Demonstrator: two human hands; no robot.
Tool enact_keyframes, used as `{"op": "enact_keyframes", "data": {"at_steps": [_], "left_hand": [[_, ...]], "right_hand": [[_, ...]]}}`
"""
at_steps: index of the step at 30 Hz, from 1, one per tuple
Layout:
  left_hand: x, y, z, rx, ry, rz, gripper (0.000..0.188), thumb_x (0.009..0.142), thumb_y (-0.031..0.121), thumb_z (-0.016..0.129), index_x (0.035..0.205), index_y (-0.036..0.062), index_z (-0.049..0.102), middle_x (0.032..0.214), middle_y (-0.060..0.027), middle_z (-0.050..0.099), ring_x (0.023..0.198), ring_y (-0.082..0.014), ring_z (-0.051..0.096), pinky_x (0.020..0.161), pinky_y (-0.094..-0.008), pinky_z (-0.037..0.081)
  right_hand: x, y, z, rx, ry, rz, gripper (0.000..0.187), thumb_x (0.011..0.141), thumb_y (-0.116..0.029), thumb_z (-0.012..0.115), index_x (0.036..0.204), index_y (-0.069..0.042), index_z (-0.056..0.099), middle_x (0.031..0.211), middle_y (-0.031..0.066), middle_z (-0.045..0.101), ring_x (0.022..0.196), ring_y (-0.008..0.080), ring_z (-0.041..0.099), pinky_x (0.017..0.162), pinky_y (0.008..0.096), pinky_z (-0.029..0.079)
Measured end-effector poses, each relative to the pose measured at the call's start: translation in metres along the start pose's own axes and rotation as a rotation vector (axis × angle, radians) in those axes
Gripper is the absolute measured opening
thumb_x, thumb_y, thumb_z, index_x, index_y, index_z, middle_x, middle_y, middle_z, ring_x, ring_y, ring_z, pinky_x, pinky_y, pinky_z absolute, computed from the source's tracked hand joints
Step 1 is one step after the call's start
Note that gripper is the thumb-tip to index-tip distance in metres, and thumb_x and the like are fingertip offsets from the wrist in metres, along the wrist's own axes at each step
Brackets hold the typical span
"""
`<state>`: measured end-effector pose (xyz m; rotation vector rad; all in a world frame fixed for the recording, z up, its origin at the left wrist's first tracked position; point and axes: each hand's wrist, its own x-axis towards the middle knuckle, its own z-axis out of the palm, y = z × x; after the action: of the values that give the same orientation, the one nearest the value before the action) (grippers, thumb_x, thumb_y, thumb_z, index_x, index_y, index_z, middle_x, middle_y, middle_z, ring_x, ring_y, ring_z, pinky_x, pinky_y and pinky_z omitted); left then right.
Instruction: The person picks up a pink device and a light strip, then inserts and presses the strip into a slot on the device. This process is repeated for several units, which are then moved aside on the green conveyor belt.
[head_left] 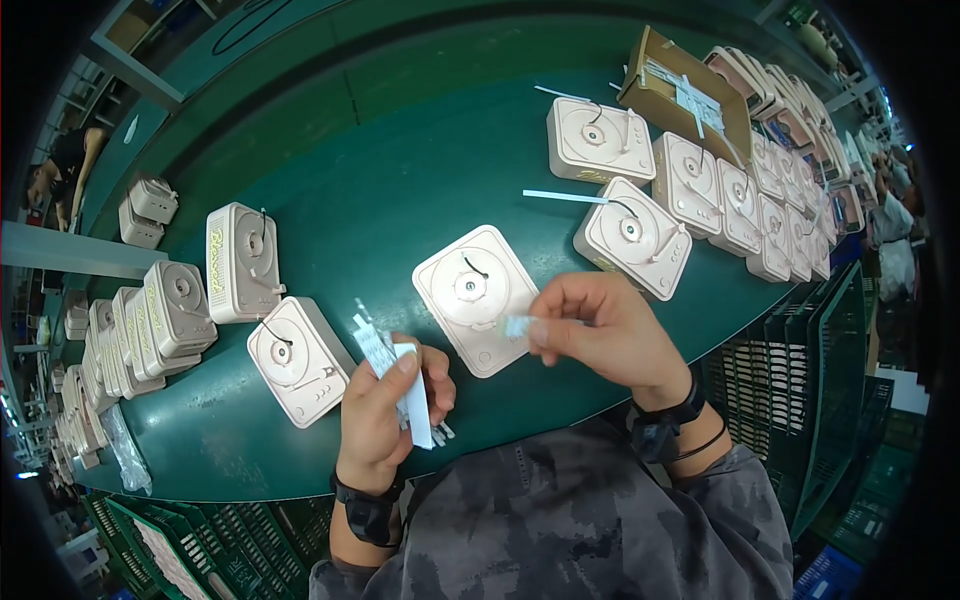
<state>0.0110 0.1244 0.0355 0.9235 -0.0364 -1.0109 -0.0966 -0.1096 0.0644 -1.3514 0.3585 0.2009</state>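
My left hand (370,420) is closed around a bundle of thin pale strips (420,408), whose ends stick out above and below the fingers. Between thumb and fingers my right hand (605,330) pinches a small pale blue strip (515,326), partly hidden by the fingertips. That strip is over the lower right edge of a pale pink housing shaped like a toy record player (450,285); whether it touches, I cannot tell. From the housing's round disc rises a short black wire (476,266). Left of my left hand lies a similar housing (305,375), tilted, also with a black wire.
More pink housings (635,235) stand to the right, one with a long pale strip (565,196) at its wire. A cardboard box (645,100) of strips sits behind them. Stacked housings (175,310) line the left. Green crates (780,390) flank the green table (370,180).
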Motion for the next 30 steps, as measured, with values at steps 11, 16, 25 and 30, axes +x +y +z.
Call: {"op": "enact_keyframes", "data": {"at_steps": [11,16,25,30], "left_hand": [[0.0,-0.035,0.024,0.029,0.195,0.274,0.017,0.097,0.011,0.068,0.109,0.0011,0.061,0.075,-0.0031,0.059,0.059,-0.009,0.051,0.053,-0.0237,0.039],[-0.002,-0.032,0.024,0.215,0.258,0.324,0.017,0.095,0.013,0.072,0.104,0.0001,0.067,0.074,-0.0006,0.062,0.058,-0.0055,0.05,0.052,-0.0214,0.038],[-0.005,-0.022,0.019,0.479,0.144,0.246,0.015,0.093,0.014,0.075,0.096,0.0003,0.071,0.077,0.0023,0.065,0.061,-0.0021,0.051,0.054,-0.0188,0.038],[-0.006,-0.024,0.024,0.481,0.154,0.232,0.012,0.091,0.009,0.075,0.096,-0.0003,0.07,0.081,-0.0011,0.066,0.065,-0.0048,0.054,0.057,-0.0204,0.042]], "right_hand": [[0.01,0.016,0.057,0.278,0.134,-0.033,0.009,0.097,-0.005,0.065,0.102,0.003,0.066,0.092,0.0062,0.07,0.079,0.0094,0.065,0.073,0.0238,0.055],[0.005,0.022,0.057,0.271,0.035,-0.036,0.01,0.097,-0.004,0.064,0.104,0.003,0.066,0.093,0.0054,0.069,0.08,0.0098,0.065,0.074,0.0234,0.054],[0.005,0.007,0.041,-0.289,0.071,-0.281,0.011,0.094,-0.004,0.065,0.103,0.002,0.066,0.089,0.0054,0.068,0.078,0.0098,0.063,0.07,0.0247,0.049],[0.005,0.017,0.043,-0.309,0.103,-0.259,0.006,0.094,-0.004,0.063,0.098,0.0,0.064,0.087,0.0053,0.067,0.076,0.0097,0.06,0.068,0.0255,0.048]]}}
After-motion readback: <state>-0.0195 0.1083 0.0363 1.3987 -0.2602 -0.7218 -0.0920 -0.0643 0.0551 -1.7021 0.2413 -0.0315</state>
